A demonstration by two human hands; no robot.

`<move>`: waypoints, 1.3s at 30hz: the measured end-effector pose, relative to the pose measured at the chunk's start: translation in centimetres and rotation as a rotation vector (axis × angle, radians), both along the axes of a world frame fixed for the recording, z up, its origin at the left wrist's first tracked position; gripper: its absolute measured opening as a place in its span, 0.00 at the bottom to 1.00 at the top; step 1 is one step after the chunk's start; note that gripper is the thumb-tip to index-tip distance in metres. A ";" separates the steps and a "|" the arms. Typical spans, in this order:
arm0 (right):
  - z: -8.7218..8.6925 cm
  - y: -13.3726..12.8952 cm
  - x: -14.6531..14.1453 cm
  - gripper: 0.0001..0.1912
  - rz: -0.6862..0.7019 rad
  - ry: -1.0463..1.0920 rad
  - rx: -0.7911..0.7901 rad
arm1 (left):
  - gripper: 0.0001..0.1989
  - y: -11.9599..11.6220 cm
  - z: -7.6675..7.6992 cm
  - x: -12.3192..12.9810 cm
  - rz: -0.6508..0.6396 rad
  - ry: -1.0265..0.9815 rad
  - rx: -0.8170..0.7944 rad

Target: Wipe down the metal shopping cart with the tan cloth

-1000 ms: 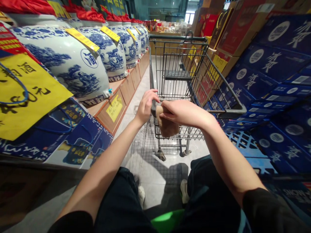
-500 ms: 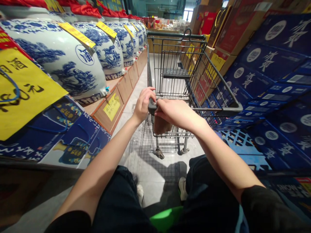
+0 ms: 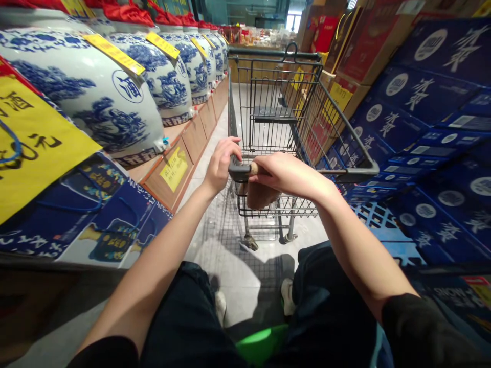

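A dark wire shopping cart (image 3: 276, 113) stands in front of me, its near handle bar running across at my hands. My left hand (image 3: 221, 164) is curled around the handle's left corner. Closed over the bar just right of that corner is my right hand (image 3: 286, 176). Between the right hand and the grey corner cap (image 3: 238, 173), a short tan stretch of the bar shows. Below the right hand is a brownish, shadowed shape (image 3: 263, 196) that I cannot make out clearly. The folding seat flap (image 3: 274, 114) is at the cart's far end.
Blue-and-white jars (image 3: 128, 115) with red cloth tops line a wooden stand (image 3: 169, 176) on the left. Blue cartons (image 3: 433, 92) are stacked on the right beside a light-blue crate (image 3: 387, 227). Pale floor tiles (image 3: 230, 255) and my shoes show below the cart.
My right hand has shifted slightly right along the handle, leaving more of the bar beside the corner cap visible. The cart and my left hand sit a little further left in view.
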State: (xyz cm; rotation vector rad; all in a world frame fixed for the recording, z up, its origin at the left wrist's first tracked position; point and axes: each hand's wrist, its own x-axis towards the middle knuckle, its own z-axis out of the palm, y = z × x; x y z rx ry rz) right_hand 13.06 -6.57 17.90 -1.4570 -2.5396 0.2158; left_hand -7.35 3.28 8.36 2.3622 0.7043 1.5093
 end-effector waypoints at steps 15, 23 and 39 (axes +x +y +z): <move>0.9 1.0 1.4 0.13 0.059 -0.003 -0.126 | 0.34 -0.4 0.0 0.1 0.034 0.039 -0.027; -0.6 0.3 -2.8 0.16 -0.012 -0.055 0.064 | 0.28 0.1 -0.1 -0.4 -0.011 0.039 0.022; 1.1 1.0 0.0 0.07 0.036 -0.077 -0.199 | 0.32 0.2 0.0 -0.4 -0.037 0.033 0.035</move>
